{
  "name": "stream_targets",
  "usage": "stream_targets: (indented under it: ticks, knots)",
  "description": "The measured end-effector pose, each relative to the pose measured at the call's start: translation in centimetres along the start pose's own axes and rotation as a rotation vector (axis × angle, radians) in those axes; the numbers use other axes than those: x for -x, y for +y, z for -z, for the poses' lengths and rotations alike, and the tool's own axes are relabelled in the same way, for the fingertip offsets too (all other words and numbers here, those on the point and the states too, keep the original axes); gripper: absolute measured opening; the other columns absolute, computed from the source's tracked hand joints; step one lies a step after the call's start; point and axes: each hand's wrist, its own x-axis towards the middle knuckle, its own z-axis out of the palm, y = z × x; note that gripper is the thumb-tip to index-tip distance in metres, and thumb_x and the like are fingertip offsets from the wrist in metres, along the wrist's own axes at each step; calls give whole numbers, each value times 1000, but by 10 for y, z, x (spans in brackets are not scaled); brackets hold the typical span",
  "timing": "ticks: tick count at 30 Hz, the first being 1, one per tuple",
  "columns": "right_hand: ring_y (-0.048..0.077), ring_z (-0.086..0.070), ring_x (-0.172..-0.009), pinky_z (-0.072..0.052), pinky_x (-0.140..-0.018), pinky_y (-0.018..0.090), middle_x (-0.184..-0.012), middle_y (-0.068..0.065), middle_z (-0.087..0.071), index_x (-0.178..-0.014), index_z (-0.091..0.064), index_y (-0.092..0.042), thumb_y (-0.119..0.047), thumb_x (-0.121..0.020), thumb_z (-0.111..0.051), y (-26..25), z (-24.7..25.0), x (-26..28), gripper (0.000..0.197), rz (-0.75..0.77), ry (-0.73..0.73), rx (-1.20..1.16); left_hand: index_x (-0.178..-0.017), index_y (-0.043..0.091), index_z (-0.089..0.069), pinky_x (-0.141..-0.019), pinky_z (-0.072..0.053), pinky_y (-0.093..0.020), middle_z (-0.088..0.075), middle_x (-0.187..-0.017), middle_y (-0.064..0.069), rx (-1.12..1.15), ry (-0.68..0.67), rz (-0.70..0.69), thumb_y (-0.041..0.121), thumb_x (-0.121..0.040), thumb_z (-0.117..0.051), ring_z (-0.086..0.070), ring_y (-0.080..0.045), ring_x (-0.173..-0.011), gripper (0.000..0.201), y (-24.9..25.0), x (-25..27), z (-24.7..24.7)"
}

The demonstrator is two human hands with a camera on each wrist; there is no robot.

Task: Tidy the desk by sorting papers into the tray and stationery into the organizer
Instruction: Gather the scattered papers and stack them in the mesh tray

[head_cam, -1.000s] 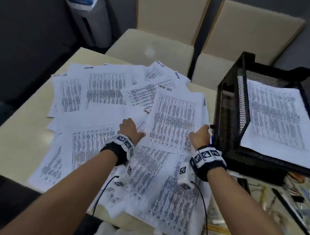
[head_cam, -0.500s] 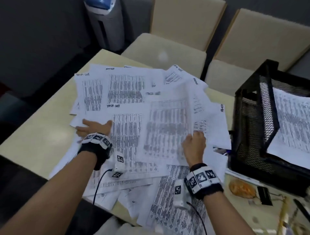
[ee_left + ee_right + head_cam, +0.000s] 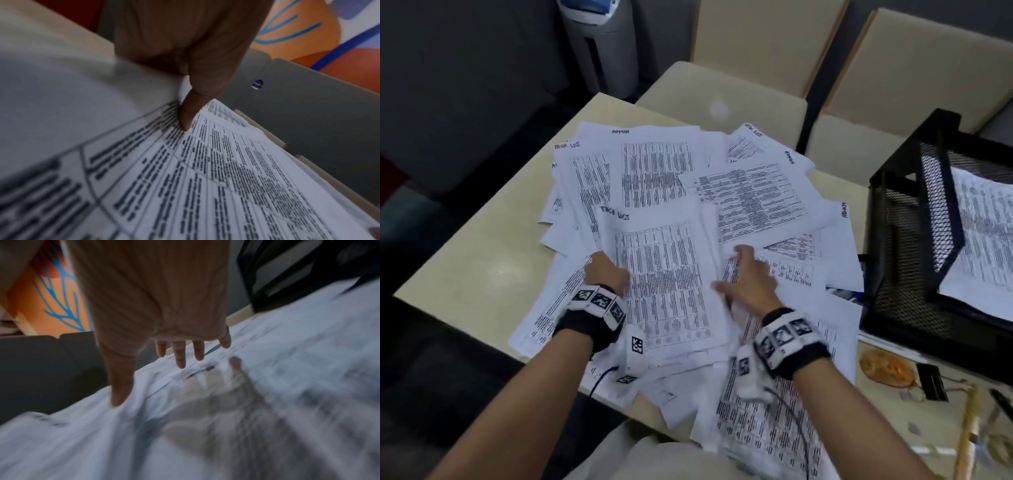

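Printed sheets (image 3: 750,195) lie scattered and overlapping across the beige desk (image 3: 482,260). My left hand (image 3: 606,272) grips the left edge of a "Task list" sheet (image 3: 664,274) that tops a small stack. In the left wrist view the thumb (image 3: 187,116) presses on the print of this sheet (image 3: 205,186), and the fingers are hidden beneath it. My right hand (image 3: 748,275) hovers with fingers spread just right of that stack, holding nothing; its straight fingers (image 3: 180,356) show over blurred papers (image 3: 267,386). The black mesh tray (image 3: 914,246) at the right holds sheets (image 3: 986,240).
Stationery lies at the lower right: an orange object (image 3: 887,370), a black clip (image 3: 931,380), a wooden ruler (image 3: 967,431), a dark pen (image 3: 1001,402). Beige chairs (image 3: 722,99) stand behind the desk. Bare desk shows at the left.
My left hand has moved right from the far-left sheets to the "Task list" sheet's edge. The right hand has let go of the sheet it was lifting and now spreads its fingers.
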Motion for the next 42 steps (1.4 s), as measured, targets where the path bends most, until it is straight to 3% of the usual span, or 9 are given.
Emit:
stream_targets:
  ticks: [4,9,19,24,30,33,37,39,42]
  knots:
    - [31,-20,-140,-7,-112,61,-147,8,-32,-140,-25,-22,-42,-66,-79,42,53,-5,93,-146,-78,379,-123,-5,-50,-76,-46,-37,-60,-113,-28,15,80,-282,10,-91,-53,-60,-38,-100,35,-9,2,3]
    - [27,-50,-116,-26,-108,53,-94,4,-54,-92,-55,-10,-12,-84,-58,32,75,13,9,-73,-329,573,-130,-4,-46,-84,-49,-43,-57,-119,-32,103,59,-294,7,-94,-45,-58,-43,-104,38,-5,-6,1]
    - [27,-49,-113,-3,-110,66,-72,0,-50,-56,-46,-17,-7,-79,-51,-96,86,-9,25,348,-71,578,-125,-2,-49,-57,-42,-24,-54,-89,-19,206,16,-435,5,-94,-45,-53,-28,-71,32,7,-2,-7]
    - [24,-52,-103,-6,-112,59,-71,-3,-51,-50,-38,-23,-5,-79,-45,-133,87,-23,35,509,166,420,-124,-4,-49,-70,-45,-35,-60,-107,-30,227,90,-405,7,-94,-44,-61,-40,-92,32,6,-7,4]
    - [25,-58,-99,-16,-110,57,-84,2,-56,-75,-46,-17,1,-85,-40,-124,52,-45,21,449,128,427,-146,12,-30,-109,-31,-39,-34,-151,-11,600,-354,-237,68,-87,-28,-35,-26,-137,81,15,10,2]
    - [28,-59,-99,-21,-109,52,-86,7,-60,-87,-54,-13,8,-83,-40,-101,34,-50,26,429,148,380,-150,21,-18,-116,-16,-47,-19,-157,-4,576,-516,-240,94,-53,-28,-21,-24,-144,122,14,14,-5]
    - [23,-42,-130,-9,-115,48,-133,8,-53,-128,-50,-12,-5,-93,-47,-68,29,-41,36,420,280,97,-134,7,-42,-83,-54,-32,-58,-127,-13,238,-431,-289,32,-80,-69,-61,-21,-96,65,7,15,-21]
    - [21,-28,-139,-4,-115,51,-144,5,-39,-132,-45,-13,-10,-89,-53,-36,34,-30,44,235,459,3,-122,3,-54,-53,-46,-19,-64,-96,-9,156,-339,-350,8,-88,-59,-56,-12,-66,35,5,18,-27]
    - [33,-25,-136,-19,-110,54,-145,14,-33,-132,-39,-9,-18,-84,-58,28,41,-5,52,-294,628,-123,-110,6,-54,-49,-37,-18,-52,-75,0,170,-281,-390,6,-91,-51,-47,-8,-58,20,4,23,-33]
